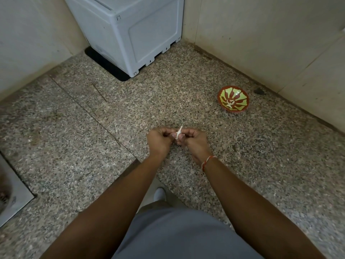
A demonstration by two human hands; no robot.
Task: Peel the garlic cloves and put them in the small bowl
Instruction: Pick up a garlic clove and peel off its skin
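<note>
A speckled stone surface fills the view, with a pale grey plastic appliance standing in the far corner against the tiled walls and part of a steel sink set in at the left edge. Well to the right and beyond the hands, near the wall, sits the small bowl, red with a green leaf pattern, holding a few pale scraps. The left hand and right hand are drawn close together above the surface, both sets of fingers curled and pinching one garlic clove between them, a strip of white skin sticking up from it.
</note>
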